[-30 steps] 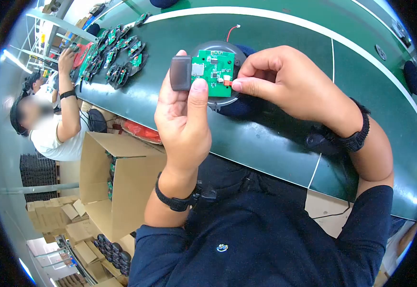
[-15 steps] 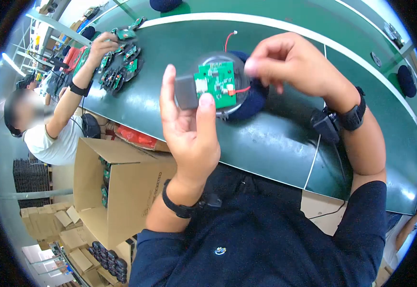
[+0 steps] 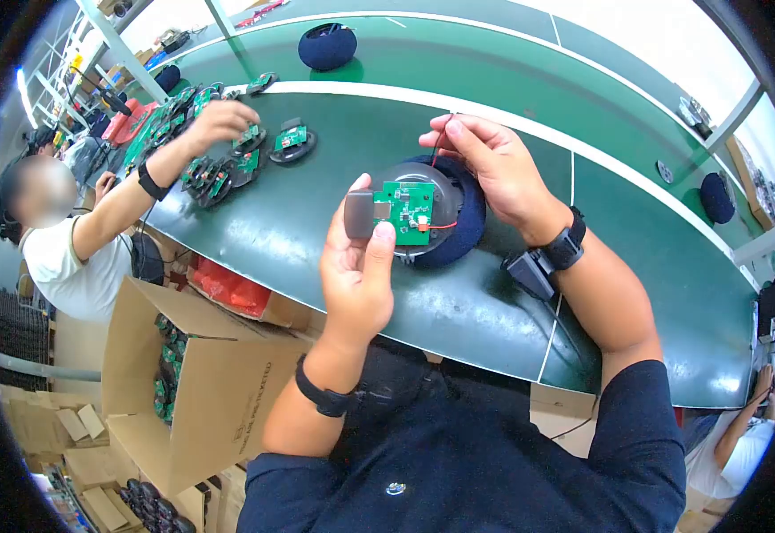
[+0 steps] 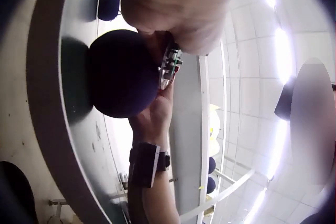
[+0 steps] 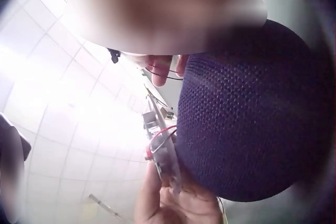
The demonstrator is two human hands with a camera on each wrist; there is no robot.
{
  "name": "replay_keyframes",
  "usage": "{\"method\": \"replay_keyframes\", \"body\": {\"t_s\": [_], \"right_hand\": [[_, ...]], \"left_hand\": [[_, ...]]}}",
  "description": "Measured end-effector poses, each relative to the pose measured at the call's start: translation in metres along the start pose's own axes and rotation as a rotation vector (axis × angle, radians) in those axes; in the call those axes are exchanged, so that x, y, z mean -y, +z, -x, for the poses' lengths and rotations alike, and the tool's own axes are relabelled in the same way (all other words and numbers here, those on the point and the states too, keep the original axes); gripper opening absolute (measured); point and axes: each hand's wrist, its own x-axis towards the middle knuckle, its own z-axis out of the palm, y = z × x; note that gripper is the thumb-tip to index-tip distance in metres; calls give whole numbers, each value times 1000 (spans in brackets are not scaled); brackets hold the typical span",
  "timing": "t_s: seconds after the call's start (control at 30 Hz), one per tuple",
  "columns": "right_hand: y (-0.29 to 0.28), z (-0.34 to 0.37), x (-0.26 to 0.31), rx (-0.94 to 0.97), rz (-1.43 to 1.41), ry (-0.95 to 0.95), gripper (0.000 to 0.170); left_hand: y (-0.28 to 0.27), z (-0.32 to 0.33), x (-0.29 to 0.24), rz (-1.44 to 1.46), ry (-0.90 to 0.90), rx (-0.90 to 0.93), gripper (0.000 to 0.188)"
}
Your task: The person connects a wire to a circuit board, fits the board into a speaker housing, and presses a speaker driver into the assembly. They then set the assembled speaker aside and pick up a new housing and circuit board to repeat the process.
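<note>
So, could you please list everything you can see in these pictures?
Circuit board: one, green, centre
Rectangular block: one, dark grey, at the board's end
Round disc: one, dark grey, behind the board
Red wire: one, red, at the board's edge
Upper wires: count unclear, dark, above the disc
Round fabric housings: several, navy, behind the disc and beyond
Worktable: one, green, under the work
Open cardboard box: one, brown, lower left
Board assemblies: many, green and black, worktable's left and in the box
Red plastic: count unclear, red, beside the box
Other people: at least two, white shirts, left and right edges
Wristbands: at least three, black, on people's wrists
Left hand: one, bare, holding the board
Right hand: one, bare, pinching the upper wires
</note>
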Motion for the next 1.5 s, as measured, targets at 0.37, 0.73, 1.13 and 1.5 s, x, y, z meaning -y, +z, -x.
{"method": "replay_keyframes", "body": {"t_s": [0.37,0.73,1.13,1.5], "right_hand": [[-15,6,4,72,34,-116,26],[1,19,41,367,896,-498,17],[6,28,55,293,1071,-440,18],[7,31,54,298,1042,-376,14]], "left_hand": [[2,-11,-13,56,-88,-60,47],[15,-4,-25,-73,13,-89,51],[26,-15,-30,-189,104,37,49],[23,-19,-28,-198,21,19,47]]}}
